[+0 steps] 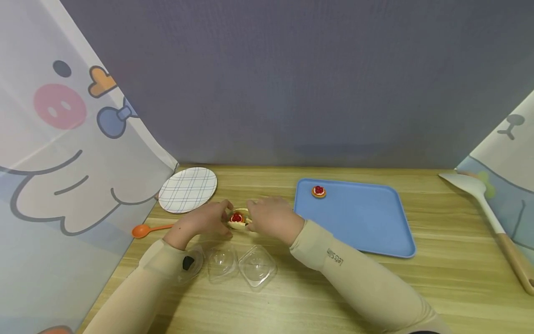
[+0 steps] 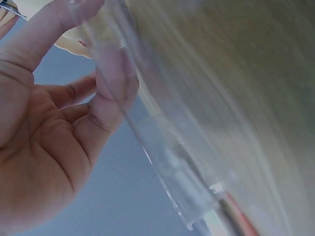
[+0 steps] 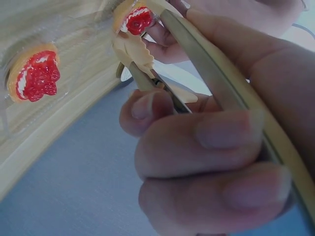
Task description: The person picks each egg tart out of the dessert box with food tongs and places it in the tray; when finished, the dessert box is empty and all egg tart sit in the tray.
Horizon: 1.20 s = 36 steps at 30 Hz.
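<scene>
With the right hand's (image 1: 273, 218) grip round the tongs (image 3: 202, 55) and the left hand's (image 1: 205, 220) unclear, the fruit tart (image 1: 237, 217) between the scalloped tips (image 3: 135, 51) could slip onto the desk (image 1: 292, 297) if squeezed unevenly.

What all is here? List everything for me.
Table: one, wood-coloured, below
Tray: one, blue, right of centre
Plate: one, white with blue grid, back left
Tarts: at least two, red-topped, on tray and left of centre
Tongs: one, cream and metallic, at one tart
Small spoon: one, orange, left
Large spoon: one, white with wooden handle, far right
Clear containers: seemingly three, colourless, near side
Dark item: one, black, leftmost container, unidentifiable
Backdrop: one, grey, behind
Printed panels: two, pale, both sides
Left hand: one, beige-sleeved, beside a tart
Right hand: one, beige-sleeved, holding tongs
</scene>
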Motion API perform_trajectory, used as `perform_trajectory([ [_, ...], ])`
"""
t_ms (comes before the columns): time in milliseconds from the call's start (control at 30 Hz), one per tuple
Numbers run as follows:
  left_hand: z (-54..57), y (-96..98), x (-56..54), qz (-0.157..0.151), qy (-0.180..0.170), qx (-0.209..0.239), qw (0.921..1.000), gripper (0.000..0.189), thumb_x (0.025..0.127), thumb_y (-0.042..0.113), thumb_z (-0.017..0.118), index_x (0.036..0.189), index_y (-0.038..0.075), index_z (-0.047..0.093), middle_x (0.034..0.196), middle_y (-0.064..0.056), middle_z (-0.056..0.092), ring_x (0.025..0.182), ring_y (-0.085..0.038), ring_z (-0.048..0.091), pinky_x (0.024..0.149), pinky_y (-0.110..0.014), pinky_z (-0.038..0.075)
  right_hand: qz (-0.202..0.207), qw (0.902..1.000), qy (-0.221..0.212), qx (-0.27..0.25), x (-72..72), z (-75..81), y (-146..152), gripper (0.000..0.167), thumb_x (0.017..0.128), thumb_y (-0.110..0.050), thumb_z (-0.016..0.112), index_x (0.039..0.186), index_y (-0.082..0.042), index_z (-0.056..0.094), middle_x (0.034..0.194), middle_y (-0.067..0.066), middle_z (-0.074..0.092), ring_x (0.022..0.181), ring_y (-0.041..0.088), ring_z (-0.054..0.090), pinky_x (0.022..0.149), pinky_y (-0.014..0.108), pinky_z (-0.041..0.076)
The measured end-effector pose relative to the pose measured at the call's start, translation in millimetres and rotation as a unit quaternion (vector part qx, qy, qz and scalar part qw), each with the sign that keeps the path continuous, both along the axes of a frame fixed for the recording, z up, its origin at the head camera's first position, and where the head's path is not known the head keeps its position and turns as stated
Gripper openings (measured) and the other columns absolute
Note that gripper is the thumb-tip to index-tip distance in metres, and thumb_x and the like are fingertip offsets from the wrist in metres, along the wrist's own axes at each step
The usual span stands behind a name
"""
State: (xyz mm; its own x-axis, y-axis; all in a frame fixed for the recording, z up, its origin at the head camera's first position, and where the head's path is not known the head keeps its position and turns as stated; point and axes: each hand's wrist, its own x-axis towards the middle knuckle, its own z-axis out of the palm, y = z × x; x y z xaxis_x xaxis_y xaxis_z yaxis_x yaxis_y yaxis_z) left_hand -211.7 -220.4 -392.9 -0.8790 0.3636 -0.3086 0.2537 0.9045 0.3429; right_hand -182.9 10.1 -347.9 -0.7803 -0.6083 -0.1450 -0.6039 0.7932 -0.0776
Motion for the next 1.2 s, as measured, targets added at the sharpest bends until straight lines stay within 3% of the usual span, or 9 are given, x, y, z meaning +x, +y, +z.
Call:
perform_trajectory([
  [533,-2.0,0.1,-0.1,0.002,0.000,0.007,1.0000,0.079,0.078,0.026,0.094,0.142,0.001,0.055,0.104,-0.003,0.075,0.094,-0.016,0.068,0.092,-0.041,0.058,-0.010,0.9999,0.004,-0.011,2.1,4.4,9,0.052,0.101,-0.054,0.068,0.128,-0.009,0.063,0.095,0.007,0.076,0.088,0.026,0.076,0.077,0.039,0.063],
  [767,-2.9,-0.4,-0.2,0.000,0.001,0.004,1.0000,0.081,0.079,0.026,0.094,0.144,0.000,0.053,0.103,-0.002,0.075,0.092,-0.014,0.067,0.089,-0.039,0.058,-0.026,0.9991,-0.004,-0.033,1.1,4.9,17,0.048,0.101,-0.054,0.069,0.121,-0.010,0.063,0.089,0.006,0.073,0.078,0.025,0.073,0.064,0.040,0.060],
  [967,-3.0,-0.7,-0.3,-0.001,0.003,0.004,1.0000,0.080,0.079,0.026,0.094,0.143,0.000,0.054,0.102,-0.003,0.073,0.090,-0.015,0.065,0.086,-0.038,0.056,-0.030,0.9987,-0.003,-0.040,1.7,8.5,25,0.052,0.101,-0.055,0.068,0.126,-0.010,0.063,0.090,0.007,0.074,0.083,0.029,0.075,0.068,0.044,0.062],
  [1200,-3.4,-1.8,0.1,-0.012,0.011,0.000,0.9999,0.081,0.079,0.026,0.093,0.145,-0.001,0.053,0.098,0.000,0.071,0.087,-0.013,0.062,0.086,-0.037,0.055,-0.044,0.9968,-0.010,-0.066,2.5,13.1,41,0.040,0.101,-0.052,0.070,0.108,-0.014,0.061,0.078,0.001,0.063,0.072,0.022,0.066,0.065,0.044,0.057],
])
